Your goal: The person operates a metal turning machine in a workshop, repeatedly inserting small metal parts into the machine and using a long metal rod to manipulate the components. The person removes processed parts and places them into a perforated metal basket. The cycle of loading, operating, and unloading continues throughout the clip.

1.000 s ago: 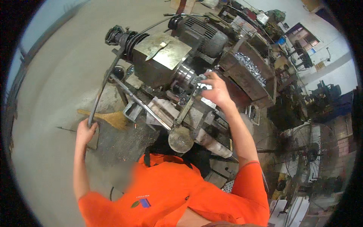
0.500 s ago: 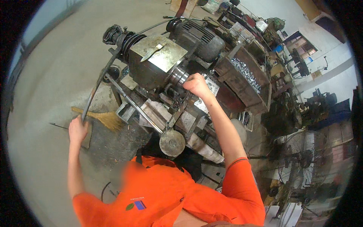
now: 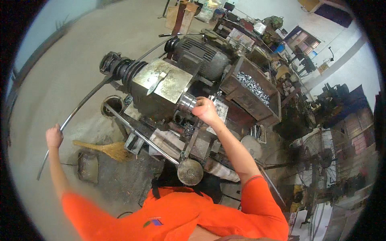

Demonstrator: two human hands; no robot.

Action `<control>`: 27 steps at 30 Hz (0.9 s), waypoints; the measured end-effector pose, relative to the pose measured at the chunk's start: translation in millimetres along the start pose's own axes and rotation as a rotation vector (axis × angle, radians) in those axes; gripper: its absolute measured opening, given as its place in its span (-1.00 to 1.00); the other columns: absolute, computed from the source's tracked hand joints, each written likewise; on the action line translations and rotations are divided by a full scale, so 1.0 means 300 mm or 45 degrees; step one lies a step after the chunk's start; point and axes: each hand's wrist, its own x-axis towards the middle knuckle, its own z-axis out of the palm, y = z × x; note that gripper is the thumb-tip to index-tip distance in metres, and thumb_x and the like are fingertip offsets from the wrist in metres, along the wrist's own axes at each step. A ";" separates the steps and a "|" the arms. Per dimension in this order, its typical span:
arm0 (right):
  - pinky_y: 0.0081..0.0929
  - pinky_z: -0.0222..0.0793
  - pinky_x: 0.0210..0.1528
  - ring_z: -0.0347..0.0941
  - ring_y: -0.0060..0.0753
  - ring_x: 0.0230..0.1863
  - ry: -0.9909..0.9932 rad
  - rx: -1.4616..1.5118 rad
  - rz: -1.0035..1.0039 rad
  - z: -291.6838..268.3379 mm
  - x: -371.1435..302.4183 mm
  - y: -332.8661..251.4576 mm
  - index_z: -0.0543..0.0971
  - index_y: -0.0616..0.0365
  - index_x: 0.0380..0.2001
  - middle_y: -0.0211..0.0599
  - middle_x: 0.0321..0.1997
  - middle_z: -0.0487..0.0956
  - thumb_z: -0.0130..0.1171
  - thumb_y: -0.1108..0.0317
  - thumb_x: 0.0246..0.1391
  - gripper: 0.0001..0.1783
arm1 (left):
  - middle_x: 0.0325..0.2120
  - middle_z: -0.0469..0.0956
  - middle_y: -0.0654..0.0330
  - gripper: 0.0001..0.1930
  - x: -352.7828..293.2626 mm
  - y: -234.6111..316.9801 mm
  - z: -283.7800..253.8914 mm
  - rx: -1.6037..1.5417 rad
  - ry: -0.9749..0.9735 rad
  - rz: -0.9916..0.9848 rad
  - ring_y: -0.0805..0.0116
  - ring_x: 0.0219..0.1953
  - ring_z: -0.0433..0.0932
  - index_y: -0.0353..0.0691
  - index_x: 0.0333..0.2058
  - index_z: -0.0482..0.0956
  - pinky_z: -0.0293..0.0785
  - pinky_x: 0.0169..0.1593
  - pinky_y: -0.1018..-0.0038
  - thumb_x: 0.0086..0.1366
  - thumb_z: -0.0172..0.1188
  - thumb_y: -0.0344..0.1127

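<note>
My left hand (image 3: pixel 54 137) is wrapped round a long metal lever (image 3: pixel 80 107). The lever slants up to the back end of the machine's spindle, beside its black pulley (image 3: pixel 133 75), and its free end sticks out below my fist. At the machine's front, my right hand (image 3: pixel 205 110) is closed at the mouth of the shiny round spindle nose (image 3: pixel 186 102). Whatever its fingers hold is hidden behind them. On the flat top of the headstock (image 3: pixel 173 82) lies a flat metal tool (image 3: pixel 156 83), perhaps a spanner.
Behind the spindle stands an electric motor (image 3: pixel 203 58). A wooden box (image 3: pixel 247 98) of small metal parts is at the right. A steel bar (image 3: pixel 144 138) runs to a round weight (image 3: pixel 190 172) near my body. A straw broom (image 3: pixel 110 150) and a dustpan (image 3: pixel 87 166) lie on the floor.
The lever has swung outward to the left with my left hand on it. My right hand stays at the spindle nose. The whole view has shifted a little.
</note>
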 end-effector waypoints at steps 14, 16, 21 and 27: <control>-0.41 0.37 -0.09 0.45 -0.13 -0.06 0.308 -0.119 0.274 -0.410 -0.650 0.210 0.57 0.17 -0.55 -0.05 0.03 0.44 0.19 0.41 -0.47 -0.78 | -0.40 0.54 -0.13 -0.60 -0.180 0.926 0.354 -1.395 -0.668 -0.289 -0.11 -0.25 0.51 -0.31 -0.25 0.50 0.43 -0.22 0.20 -0.01 0.21 -0.13; -0.43 0.39 -0.16 0.50 -0.17 -0.19 0.304 -0.153 0.551 -0.469 -0.781 0.242 0.60 0.20 -0.54 -0.03 -0.04 0.48 0.17 0.40 -0.47 -0.76 | -0.39 0.55 -0.08 -0.59 -0.256 1.102 0.292 -0.767 -0.570 0.084 -0.07 -0.25 0.52 -0.24 -0.23 0.50 0.46 -0.20 0.20 -0.03 0.23 -0.11; -0.44 0.41 -0.22 0.52 -0.20 -0.29 0.447 -0.169 0.804 -0.587 -1.131 0.418 0.62 0.20 -0.50 -0.02 -0.09 0.50 0.15 0.40 -0.44 -0.72 | -0.32 0.57 0.12 -0.67 -0.040 1.036 0.234 -0.100 -0.620 0.718 0.14 -0.24 0.56 -0.08 -0.26 0.53 0.49 -0.22 0.24 -0.03 0.23 -0.11; -0.28 0.17 0.18 0.20 -0.11 0.20 0.048 -0.708 1.465 -0.672 -1.549 0.715 0.34 -0.02 0.11 -0.14 0.19 0.29 0.30 0.22 -0.34 -0.21 | -0.32 0.56 0.04 -0.69 -0.051 1.041 0.109 -0.279 -0.595 0.436 0.15 -0.24 0.55 -0.12 -0.27 0.54 0.47 -0.25 0.26 0.03 0.19 -0.12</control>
